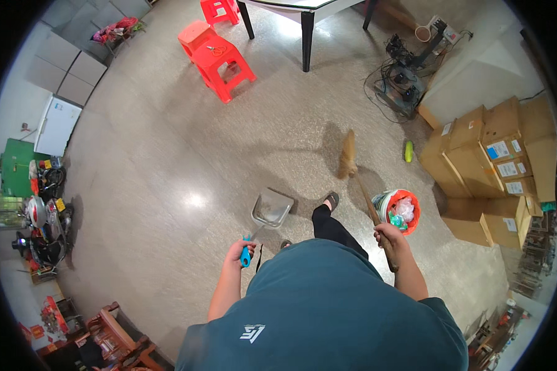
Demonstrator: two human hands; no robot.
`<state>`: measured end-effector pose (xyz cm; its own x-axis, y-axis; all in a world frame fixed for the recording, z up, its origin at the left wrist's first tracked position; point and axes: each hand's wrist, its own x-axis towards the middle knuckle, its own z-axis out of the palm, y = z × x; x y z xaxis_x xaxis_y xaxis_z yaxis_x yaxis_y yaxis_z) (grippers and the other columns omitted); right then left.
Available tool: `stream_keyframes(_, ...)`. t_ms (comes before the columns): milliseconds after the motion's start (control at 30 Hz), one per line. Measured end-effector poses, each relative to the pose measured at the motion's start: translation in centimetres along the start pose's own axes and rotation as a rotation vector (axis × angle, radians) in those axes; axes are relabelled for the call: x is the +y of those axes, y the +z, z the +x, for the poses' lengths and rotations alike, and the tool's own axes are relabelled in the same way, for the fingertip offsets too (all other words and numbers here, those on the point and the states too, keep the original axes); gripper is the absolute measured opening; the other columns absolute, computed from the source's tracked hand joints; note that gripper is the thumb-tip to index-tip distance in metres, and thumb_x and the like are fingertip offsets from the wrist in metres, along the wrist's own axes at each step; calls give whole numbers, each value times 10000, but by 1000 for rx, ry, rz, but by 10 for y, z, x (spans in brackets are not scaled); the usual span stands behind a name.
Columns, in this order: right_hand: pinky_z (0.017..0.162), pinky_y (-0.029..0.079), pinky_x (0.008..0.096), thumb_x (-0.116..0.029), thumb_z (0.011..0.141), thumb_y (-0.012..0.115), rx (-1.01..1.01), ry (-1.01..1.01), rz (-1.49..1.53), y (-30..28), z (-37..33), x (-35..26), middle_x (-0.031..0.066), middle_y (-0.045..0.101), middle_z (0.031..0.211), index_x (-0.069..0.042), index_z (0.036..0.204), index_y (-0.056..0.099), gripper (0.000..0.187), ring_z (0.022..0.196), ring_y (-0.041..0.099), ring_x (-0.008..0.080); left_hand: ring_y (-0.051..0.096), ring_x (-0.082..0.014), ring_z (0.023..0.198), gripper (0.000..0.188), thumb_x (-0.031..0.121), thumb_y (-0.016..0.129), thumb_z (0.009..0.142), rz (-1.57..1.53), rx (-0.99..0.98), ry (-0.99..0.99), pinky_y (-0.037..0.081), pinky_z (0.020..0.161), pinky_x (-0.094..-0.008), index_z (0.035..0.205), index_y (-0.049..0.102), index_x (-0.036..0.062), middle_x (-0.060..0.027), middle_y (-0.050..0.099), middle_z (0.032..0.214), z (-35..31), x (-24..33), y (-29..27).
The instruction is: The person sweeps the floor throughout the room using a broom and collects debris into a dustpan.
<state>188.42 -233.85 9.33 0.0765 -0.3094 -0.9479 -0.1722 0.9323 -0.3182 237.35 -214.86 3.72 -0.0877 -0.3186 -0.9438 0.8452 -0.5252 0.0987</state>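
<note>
"Fingers of the left hand (234, 252) are closed around the bright blue grip of a grey, square-mouthed dustpan (272, 209). Those of the right hand (390, 238) are wrapped about the brown shaft of a flat-headed, straw-coloured broom (348, 154)."

"Where do the two lie from each other?"

"Both are ahead of the person: the dustpan left of the middle, the broom's head farther out and to the right, well apart from it. Whether either touches the speckled grey floor (155, 142), one cannot tell from above."

"Why hold them so?"

"Probably for reach. The right hand grips near the shaft's upper end, so most of its length runs out to the bristles; the dustpan's handle is shorter, so the left arm hangs low."

"And how many of everything?"

"One dustpan, one broom, a hand to each. One round bin with an orange-red rim (418, 213), holding pale and green plastic, stands just beside the shaft, perhaps placed for easy reach. One long green cucumber-shaped thing (408, 151) lies near stacked brown cardboard boxes (470, 167), too overlapped to count surely. Three red plastic stools (230, 69); one pair of orange-handled scissors (216, 49) rests on the nearest."
</note>
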Motion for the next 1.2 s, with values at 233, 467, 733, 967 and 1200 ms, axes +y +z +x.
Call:
stream_keyframes(233,431,406,325,-177,796,501,-207,254,192,-55,80,-42,1,495,534,-120,620,470,187,439,487,145,526,-83,511,221,60,555,816,-115,13,126,456,411,-179,986,424,113,-136,580,847,-21,56,64)
stream_keyframes(467,385,388,302,-136,765,536,-75,131,-246,-31,59,-130,44,501,513,-61,586,478,202,400,458,151,517,-69,480,167,121,573,828,-207,90,173,435,375,-174,959,470,112,-118,605,839,-22,119,109)
stream_keyframes(733,367,390,291,-84,724,522,-204,-189,-385,85,63,-273,37,484,524,-57,741,478,55,389,448,137,514,-71,467,155,111,577,820,-250,57,221,421,361,-181,923,462,119,-99,603,793,24,225,146)
stream_keyframes(967,359,348,272,-199,784,526,-291,12,-160,207,158,-373,-15,479,520,-115,690,486,132,385,412,118,515,-79,482,139,107,554,816,-226,86,146,430,381,-189,886,434,118,-61,577,716,83,355,178)
stream_keyframes(1200,330,349,271,-259,802,490,-285,166,-128,224,207,-437,-22,475,460,-133,564,484,269,356,436,139,490,-74,482,143,101,543,817,-114,-14,186,398,383,-202,884,420,134,-44,553,724,73,442,182)
